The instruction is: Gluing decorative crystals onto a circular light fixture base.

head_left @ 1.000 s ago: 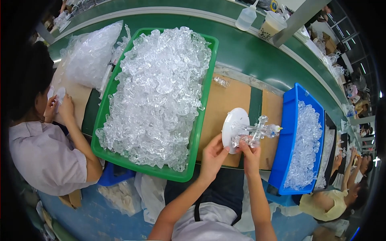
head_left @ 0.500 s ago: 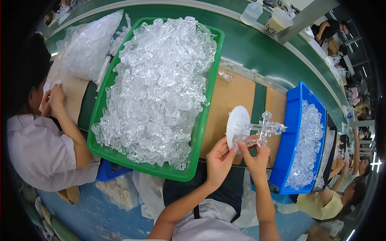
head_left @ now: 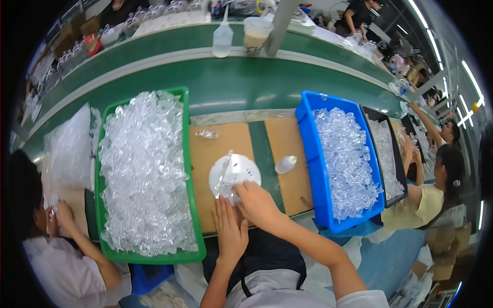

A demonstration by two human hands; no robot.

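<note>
A round white plastic disc [head_left: 249, 172] with small holes lies on the cardboard in front of me. Across it stretches a slim clear plastic piece [head_left: 226, 168], its lower end partly covered by my fingers. My right hand [head_left: 261, 206] reaches in from the right, its bent fingers closed on the clear piece at the disc's near edge. Beside it, my left hand [head_left: 230, 231] has its fingers stretched out straight, the tips at the disc's near rim. A small translucent bottle [head_left: 285, 165] with a yellowish tip is right of the disc.
A green tub [head_left: 195, 226] heaped with clear plastic pieces stands on the left, a blue bin [head_left: 314, 159] of similar pieces on the right. Behind that bin is a black tray [head_left: 399, 164]. A squeeze bottle [head_left: 222, 41] and a drink cup [head_left: 256, 36] stand on the far ledge. Co-workers sit either side.
The disc, held up in both hands before, is down on the cardboard. My left hand has let go and straightened its fingers; my right has moved over the disc. The view has turned.
</note>
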